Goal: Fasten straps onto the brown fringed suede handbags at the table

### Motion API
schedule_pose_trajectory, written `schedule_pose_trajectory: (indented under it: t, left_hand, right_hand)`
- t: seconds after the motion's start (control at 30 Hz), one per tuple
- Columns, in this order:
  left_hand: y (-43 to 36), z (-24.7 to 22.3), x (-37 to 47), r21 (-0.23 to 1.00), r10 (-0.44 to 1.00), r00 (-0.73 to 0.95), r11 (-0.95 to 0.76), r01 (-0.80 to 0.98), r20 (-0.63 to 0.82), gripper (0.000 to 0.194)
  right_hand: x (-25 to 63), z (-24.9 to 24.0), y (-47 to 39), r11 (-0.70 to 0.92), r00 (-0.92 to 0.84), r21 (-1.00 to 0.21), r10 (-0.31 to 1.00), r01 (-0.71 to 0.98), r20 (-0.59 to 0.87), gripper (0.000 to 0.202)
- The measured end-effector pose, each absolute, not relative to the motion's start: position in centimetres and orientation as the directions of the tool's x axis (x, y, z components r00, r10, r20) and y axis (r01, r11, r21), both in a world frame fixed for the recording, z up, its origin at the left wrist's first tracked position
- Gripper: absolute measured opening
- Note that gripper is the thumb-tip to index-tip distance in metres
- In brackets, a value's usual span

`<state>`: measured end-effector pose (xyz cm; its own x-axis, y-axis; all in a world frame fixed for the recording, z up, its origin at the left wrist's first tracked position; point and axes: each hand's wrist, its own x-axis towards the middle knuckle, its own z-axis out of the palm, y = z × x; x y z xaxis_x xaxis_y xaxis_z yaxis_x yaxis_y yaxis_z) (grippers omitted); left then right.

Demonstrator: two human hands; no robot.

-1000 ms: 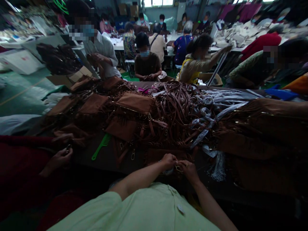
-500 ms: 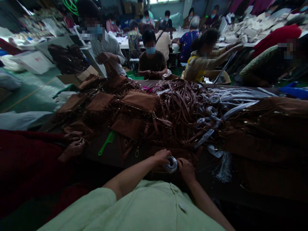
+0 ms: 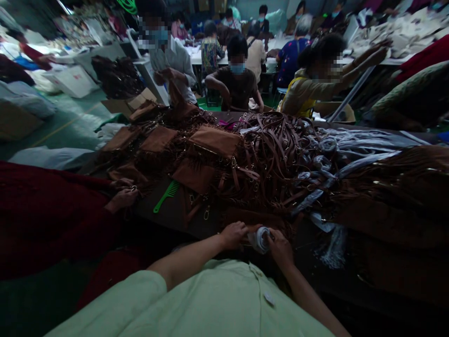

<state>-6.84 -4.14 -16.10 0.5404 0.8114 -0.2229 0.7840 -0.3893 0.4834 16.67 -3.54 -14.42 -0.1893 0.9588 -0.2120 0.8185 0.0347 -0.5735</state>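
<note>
Right of the green comb (image 3: 166,196), the right hand (image 3: 281,247) holds the pale roll (image 3: 261,240) in a closed grip. Nearer the comb, the left hand (image 3: 233,235) curls its fingers, its grip's closure and hold unclear. Brown bags (image 3: 214,140) lie beyond the comb.

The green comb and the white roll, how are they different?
The green comb is bright green; the white roll is pale. The green comb is long with teeth; the white roll is round and coiled. The green comb lies on the dark table; the white roll is between the left hand and the right hand. Both are near brown fringed pieces.
</note>
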Motion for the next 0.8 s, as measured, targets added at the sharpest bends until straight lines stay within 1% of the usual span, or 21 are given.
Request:
schedule_pose_trajectory:
  t: [0.03, 0.1, 0.17, 0.2, 0.27, 0.33, 0.4, 0.43, 0.5, 0.57, 0.63, 0.7, 0.77, 0.8]
  left_hand:
    - [-4.5, -16.4, -6.6, 0.458, 0.806, 0.549, -0.411, 0.788, -0.222, 0.054]
    - [-4.5, -16.7, -5.9, 0.453, 0.808, 0.533, -0.388, 0.802, -0.252, 0.041]
    - [-3.6, -16.4, -5.4, 0.473, 0.832, 0.474, -0.307, 0.826, -0.289, 0.023]
    - [-3.0, -16.1, -5.2, 0.475, 0.856, 0.425, -0.255, 0.843, -0.295, 0.018]
    - [-1.6, -15.1, -4.9, 0.465, 0.911, 0.308, -0.154, 0.872, -0.275, 0.019]
    - [-0.4, -13.9, -4.6, 0.463, 0.940, 0.243, -0.109, 0.879, -0.240, 0.022]
    - [0.2, -12.8, -4.4, 0.465, 0.943, 0.254, -0.129, 0.876, -0.217, 0.023]
    - [0.2, -12.4, -4.4, 0.463, 0.940, 0.277, -0.159, 0.872, -0.201, 0.023]
    - [-0.2, -11.6, -4.3, 0.449, 0.928, 0.337, -0.236, 0.862, -0.159, 0.022]
    - [-1.1, -11.2, -4.3, 0.428, 0.904, 0.413, -0.332, 0.841, -0.111, 0.022]
    - [-2.2, -11.0, -4.3, 0.402, 0.881, 0.467, -0.399, 0.824, -0.082, 0.023]
    - [-3.1, -11.2, -4.2, 0.390, 0.879, 0.471, -0.407, 0.826, -0.080, 0.024]
    - [-3.7, -11.7, -4.2, 0.392, 0.906, 0.411, -0.343, 0.853, -0.102, 0.025]
    - [-3.9, -12.0, -4.2, 0.394, 0.921, 0.369, -0.296, 0.870, -0.124, 0.026]
  right_hand:
    - [17.1, -14.4, -3.7, 0.049, -0.209, -0.625, 0.960, 0.779, -0.185, 0.037]
    - [17.7, -14.4, -4.1, 0.103, -0.274, -0.705, 0.953, 0.702, -0.133, 0.037]
    - [18.0, -14.1, -4.5, 0.194, -0.374, -0.749, 0.924, 0.633, -0.076, 0.036]
    - [18.0, -13.9, -4.7, 0.247, -0.422, -0.755, 0.906, 0.608, -0.043, 0.036]
    - [17.8, -13.5, -5.0, 0.363, -0.511, -0.731, 0.859, 0.578, 0.024, 0.034]
    - [17.4, -13.0, -5.3, 0.481, -0.600, -0.666, 0.797, 0.570, 0.062, 0.032]
    - [17.0, -12.7, -5.5, 0.569, -0.666, -0.576, 0.744, 0.587, 0.056, 0.032]
    - [16.7, -12.6, -5.5, 0.589, -0.669, -0.519, 0.742, 0.619, 0.043, 0.032]
    - [16.1, -12.7, -5.5, 0.561, -0.599, -0.376, 0.801, 0.738, 0.020, 0.030]
    - [15.3, -13.1, -5.1, 0.434, -0.442, -0.217, 0.897, 0.875, 0.010, 0.024]
    - [14.2, -13.6, -4.6, 0.272, -0.273, -0.104, 0.962, 0.957, 0.000, 0.022]
    - [12.9, -14.2, -4.1, 0.155, -0.157, -0.068, 0.987, 0.986, -0.025, 0.023]
    - [12.0, -15.2, -4.0, 0.082, -0.086, -0.097, 0.996, 0.992, -0.032, 0.024]
    - [11.8, -15.8, -4.2, 0.071, -0.073, -0.133, 0.997, 0.989, -0.011, 0.025]
